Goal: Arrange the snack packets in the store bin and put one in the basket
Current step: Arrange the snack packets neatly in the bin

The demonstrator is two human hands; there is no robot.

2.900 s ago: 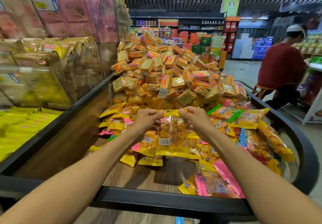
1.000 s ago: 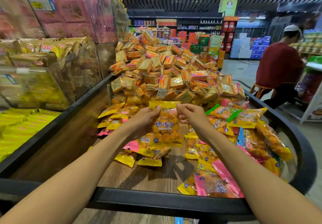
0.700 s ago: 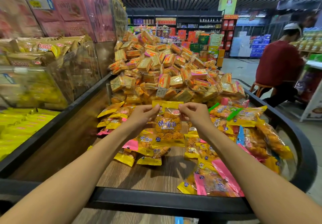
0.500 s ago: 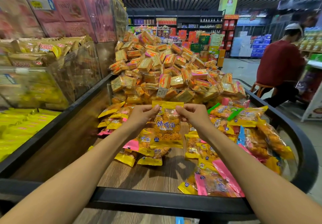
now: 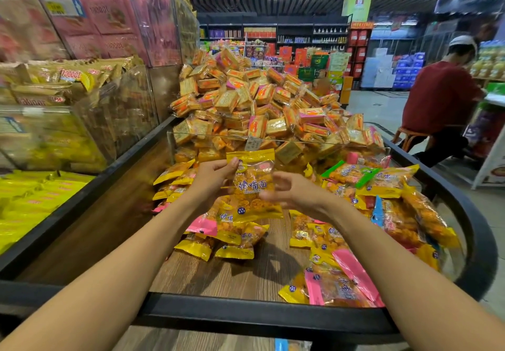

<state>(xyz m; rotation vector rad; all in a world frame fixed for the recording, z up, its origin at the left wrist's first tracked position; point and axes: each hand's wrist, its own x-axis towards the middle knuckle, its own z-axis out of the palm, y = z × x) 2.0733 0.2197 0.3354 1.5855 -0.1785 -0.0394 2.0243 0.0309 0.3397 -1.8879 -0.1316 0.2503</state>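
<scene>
Held upright above the middle of the wood-floored, black-rimmed store bin (image 5: 246, 315): a yellow-topped clear plastic snack packet (image 5: 252, 184) of orange crisp pieces, printed with blue Chinese characters over a line of small Latin lettering too blurred to read, plus a round blue-and-white badge near the bottom seam. Pinched at its upper corner at 10 o'clock by thumb and fingers of the left hand (image 5: 211, 177). Right hand (image 5: 293, 189) at the packet's 3 o'clock edge, fingers spread and loose, blurred (contact with the wrapper cannot be told). Below, at 6 o'clock, loose yellow and pink snack packets (image 5: 229, 238) lying flat on the planks; more, with green and blue ones, heaped toward 3 o'clock against the curved rim. Bare plank floor between pile and near rim at 6 o'clock. Behind a clear plastic divider (image 5: 273, 139) at 12 o'clock, a mound of square yellow-orange biscuit packs (image 5: 254, 104). At 10 o'clock, clear bins with pink bags (image 5: 109, 22) showing mirrored "10000".
</scene>
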